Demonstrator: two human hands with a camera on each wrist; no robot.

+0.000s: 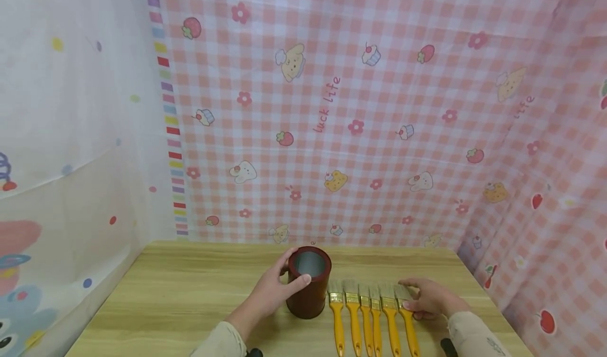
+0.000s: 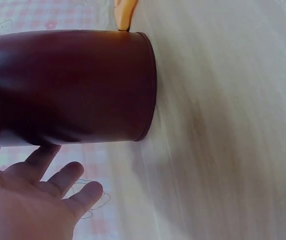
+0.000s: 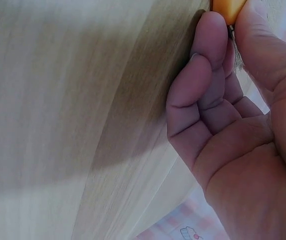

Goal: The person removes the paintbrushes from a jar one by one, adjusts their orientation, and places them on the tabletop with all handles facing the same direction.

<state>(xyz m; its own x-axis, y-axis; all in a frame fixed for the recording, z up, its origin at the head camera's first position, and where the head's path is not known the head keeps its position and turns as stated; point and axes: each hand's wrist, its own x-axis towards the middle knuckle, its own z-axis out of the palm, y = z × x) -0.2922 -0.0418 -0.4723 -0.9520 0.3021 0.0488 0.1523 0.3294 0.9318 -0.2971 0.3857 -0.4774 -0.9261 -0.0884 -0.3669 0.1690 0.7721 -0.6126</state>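
A dark red-brown cylindrical pot (image 1: 307, 299) stands upright on the table with its round mouth facing up. My left hand (image 1: 272, 283) holds it near the top, thumb at the near side of the rim and fingers round the left side. In the left wrist view, some fingers of the left hand (image 2: 38, 195) stand away from the pot's wall (image 2: 78, 85). To the right of the pot lie several yellow-handled paintbrushes (image 1: 352, 320) in a row, bristles pointing away from me. The rightmost paintbrush (image 1: 409, 322) is pinched near its metal collar by my right hand (image 1: 432, 298).
The wood-grain table (image 1: 189, 293) runs back to a pink checked cloth (image 1: 332, 151). A white patterned cloth (image 1: 85, 135) hangs at the left, and more pink checked cloth (image 1: 545, 199) closes the right side.
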